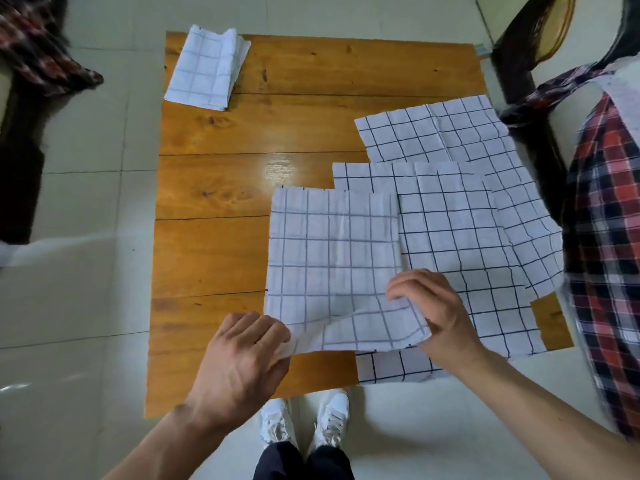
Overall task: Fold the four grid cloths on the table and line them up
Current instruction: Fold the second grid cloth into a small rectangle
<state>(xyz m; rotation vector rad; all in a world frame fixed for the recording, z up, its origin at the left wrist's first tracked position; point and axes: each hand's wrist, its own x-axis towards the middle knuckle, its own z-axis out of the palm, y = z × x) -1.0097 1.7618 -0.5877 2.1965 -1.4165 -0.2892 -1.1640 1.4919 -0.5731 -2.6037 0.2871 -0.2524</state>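
The left hand (239,362) has its fingers (266,327) curled over the near left corner of the top cloth (332,258), pinching the edge where it lifts off the table (214,188). The right hand (440,313) grips the same cloth at its near right corner, fingers bent over the fabric and thumb under it, so that the near edge is raised and turned back in a loose fold between the two hands. The rest of this cloth lies flat, its faint grid facing up.

Under the top cloth, and reaching out past it to the right and toward the near table edge, lies a second cloth (460,244) with a darker grid, spread open. A third cloth (460,136), also open, lies beyond the second one, partly covered by it, and hangs over the right edge of the table. Well apart from the top cloth, at the far left corner of the table, sits a folded cloth (204,71), a small thick rectangle that overhangs the far edge slightly.

Beside the third cloth, off the table to the right, a plaid shirt (609,237) hangs over a dark chair (519,67). Below the near table edge, white shoes (304,424) stand on the pale tiled floor (79,271).
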